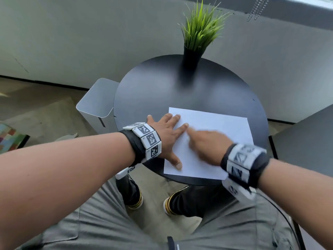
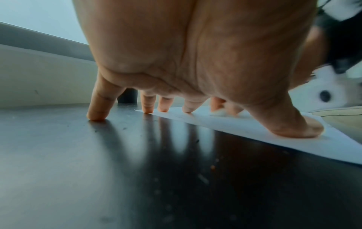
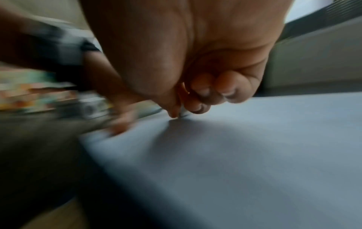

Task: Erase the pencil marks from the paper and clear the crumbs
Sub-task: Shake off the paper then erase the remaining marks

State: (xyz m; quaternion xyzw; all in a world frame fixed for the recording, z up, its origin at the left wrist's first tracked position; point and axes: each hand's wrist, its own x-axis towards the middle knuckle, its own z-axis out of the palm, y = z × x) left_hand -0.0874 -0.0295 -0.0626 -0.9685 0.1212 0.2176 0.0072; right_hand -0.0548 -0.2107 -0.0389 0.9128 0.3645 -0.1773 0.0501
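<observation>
- White rectangular sheet of paper (image 1: 216, 138): lies flat on the round black desk (image 1: 180, 91), at the rim nearest the person; its long axis runs from the left hand across toward the right forearm.
- Left hand (image 1: 165, 134): fingers spread and straight, thumb and three fingertips pressing the sheet's left margin, little finger (image 2: 98, 108) on the bare desk beside it.
- Right hand (image 1: 207, 141): motion-blurred, fingers curled; it pinches a small pale object, probably an eraser (image 2: 218, 112), whose tip touches the sheet just beside the left hand's index finger.
- Pencil marks: too faint to make out.
- Dark crumbs (image 2: 195, 141): scattered on the desk left of the sheet.
- Judgement: open paper extends from the right hand away from the left hand; the sheet's near edge lies close to the desk rim, so strokes toward the person risk dragging it off.
- Black vase of green grass (image 1: 191, 58): stands well beyond the sheet's far edge.
</observation>
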